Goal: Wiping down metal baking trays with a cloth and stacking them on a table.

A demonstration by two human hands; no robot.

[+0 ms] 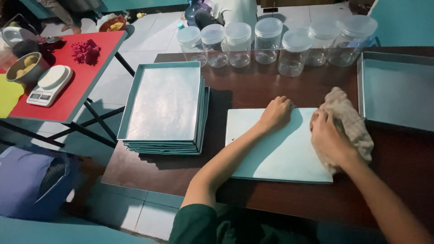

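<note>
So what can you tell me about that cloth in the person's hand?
The cloth is beige and looks faintly checked, soft and crumpled into a bunch. The right hand presses it down on the right end of a flat pale tray lying on the dark wooden table. Part of it hangs past the tray's edge.

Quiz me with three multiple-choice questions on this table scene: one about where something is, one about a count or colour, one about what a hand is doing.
1. Where is the stack of trays?
A. left of the flat tray under the hands
B. on the red table
C. behind the jars

2. How many clear lidded jars stand in the row?
A. four
B. seven
C. ten

3. What is the right hand doing?
A. resting empty
B. lifting a jar
C. gripping a cloth

Answers: 1 A, the stack sits to the left of the flat tray. 2 B, seven lids show along the far edge. 3 C, its fingers close on the crumpled cloth, while the left hand presses the tray.
</note>
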